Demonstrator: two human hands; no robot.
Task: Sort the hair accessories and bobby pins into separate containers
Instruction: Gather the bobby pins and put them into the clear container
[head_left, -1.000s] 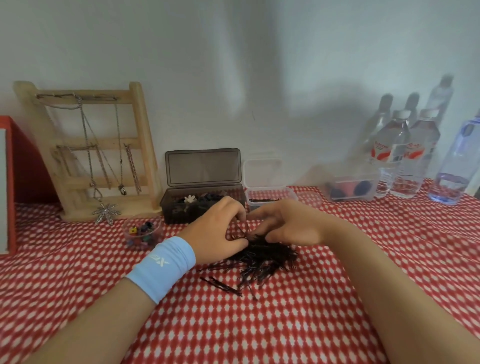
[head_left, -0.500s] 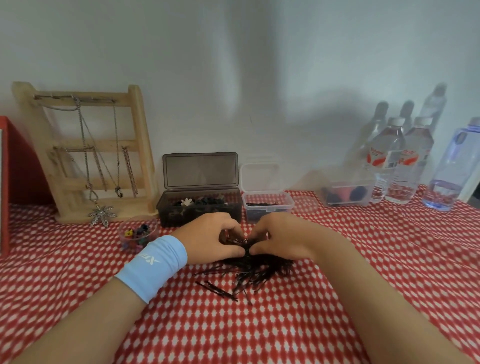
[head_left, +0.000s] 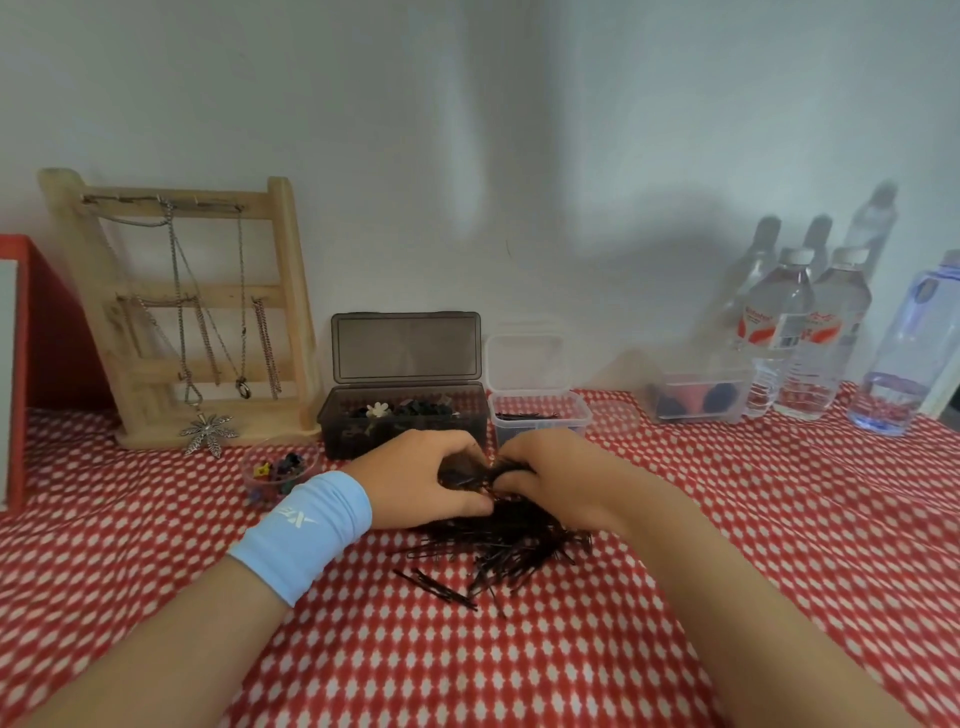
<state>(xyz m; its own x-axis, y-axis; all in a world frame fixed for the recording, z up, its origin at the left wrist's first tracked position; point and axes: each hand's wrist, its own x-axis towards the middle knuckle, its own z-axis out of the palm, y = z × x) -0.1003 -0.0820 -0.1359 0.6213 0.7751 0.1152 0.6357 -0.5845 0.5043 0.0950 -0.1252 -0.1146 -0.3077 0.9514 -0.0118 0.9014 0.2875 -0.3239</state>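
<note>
red-white cloth (head_left: 727, 519), black pins (head_left: 514, 540), blue wristband (head_left: 304, 535)

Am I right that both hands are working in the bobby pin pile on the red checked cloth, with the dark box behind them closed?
Not quite: the head view shows the dark box with its lid open, standing upright. The left hand and right hand are indeed in the bobby pin pile on the red checked cloth.

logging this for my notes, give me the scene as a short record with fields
left hand: fingers curled into the bobby pins
right hand: fingers curled into the same heap
bobby pins: dark loose heap on the red checked cloth, few strays nearer
dark box: lid up, hair accessories inside
clear tub: lid up, few pins inside
sorting: most pins not yet binned
</note>
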